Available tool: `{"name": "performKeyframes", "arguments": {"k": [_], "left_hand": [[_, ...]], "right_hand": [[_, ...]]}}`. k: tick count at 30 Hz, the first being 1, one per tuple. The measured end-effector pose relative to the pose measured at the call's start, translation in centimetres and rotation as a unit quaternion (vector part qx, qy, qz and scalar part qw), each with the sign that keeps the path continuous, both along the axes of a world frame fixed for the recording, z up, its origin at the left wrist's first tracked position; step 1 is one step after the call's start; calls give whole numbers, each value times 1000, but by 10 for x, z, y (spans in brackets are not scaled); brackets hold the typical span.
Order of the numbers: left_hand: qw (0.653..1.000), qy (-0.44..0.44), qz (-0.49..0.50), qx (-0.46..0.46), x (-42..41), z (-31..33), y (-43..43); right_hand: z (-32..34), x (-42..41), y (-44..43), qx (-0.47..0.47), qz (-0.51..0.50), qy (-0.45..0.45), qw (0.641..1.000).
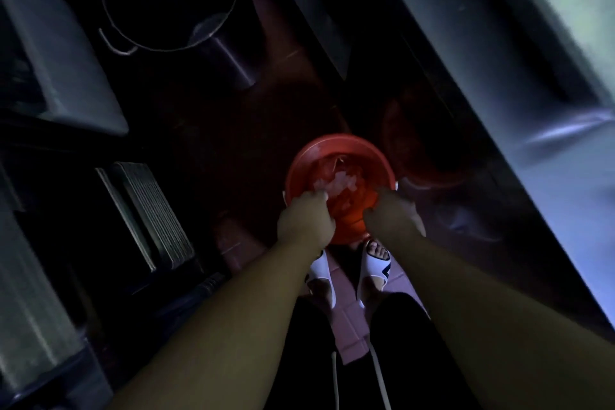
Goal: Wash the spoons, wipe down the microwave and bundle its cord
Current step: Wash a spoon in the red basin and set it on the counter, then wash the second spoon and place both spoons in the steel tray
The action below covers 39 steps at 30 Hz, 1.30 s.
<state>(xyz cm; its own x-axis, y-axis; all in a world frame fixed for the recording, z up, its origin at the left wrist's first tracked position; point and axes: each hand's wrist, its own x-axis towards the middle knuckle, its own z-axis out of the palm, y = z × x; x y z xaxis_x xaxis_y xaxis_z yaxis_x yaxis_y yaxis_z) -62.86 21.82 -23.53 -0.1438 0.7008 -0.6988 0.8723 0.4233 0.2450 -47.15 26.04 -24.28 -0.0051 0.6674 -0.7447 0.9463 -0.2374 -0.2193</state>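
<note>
I see both of my bare forearms stretching straight down and forward from the bottom of the view, side by side and a little apart. My left hand (306,221) is curled into a loose fist, knuckles up, fingers tucked under. My right hand (392,211) is bent at the wrist, fingers pointing down and out of sight. The dim light hides whether either hand grips anything.

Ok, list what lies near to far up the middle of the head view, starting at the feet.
White sandals → left hand and right hand at the near rim → red basin with pale, blurred contents → dark floor → large steel pot at the far left.
</note>
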Motion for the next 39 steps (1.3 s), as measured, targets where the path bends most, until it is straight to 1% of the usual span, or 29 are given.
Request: {"name": "performKeyframes", "arguments": {"k": [5,10,14,19,26,30,37,39], "left_hand": [[1000,7,1,0,-11,78,-9],[999,25,-26,14,-15,148,-17],[997,40,-52,31,-17,190,-20],[993,46,-88,67,-2,230,-17],[978,46,-154,132,46,280,5],[968,42,-186,160,84,299,25],[953,36,-244,175,180,323,51],[947,24,-263,184,211,327,55]], "right_hand": [[79,3,-13,12,3,0,1000],[144,7,-25,25,18,-6,1000],[192,8,-33,63,22,-7,998],[247,28,-39,119,-17,-10,993],[292,93,-39,163,-105,-17,981],[315,146,-33,186,-119,-19,975],[341,237,-36,225,-179,-20,958],[347,261,-35,222,-192,-14,956]]}}
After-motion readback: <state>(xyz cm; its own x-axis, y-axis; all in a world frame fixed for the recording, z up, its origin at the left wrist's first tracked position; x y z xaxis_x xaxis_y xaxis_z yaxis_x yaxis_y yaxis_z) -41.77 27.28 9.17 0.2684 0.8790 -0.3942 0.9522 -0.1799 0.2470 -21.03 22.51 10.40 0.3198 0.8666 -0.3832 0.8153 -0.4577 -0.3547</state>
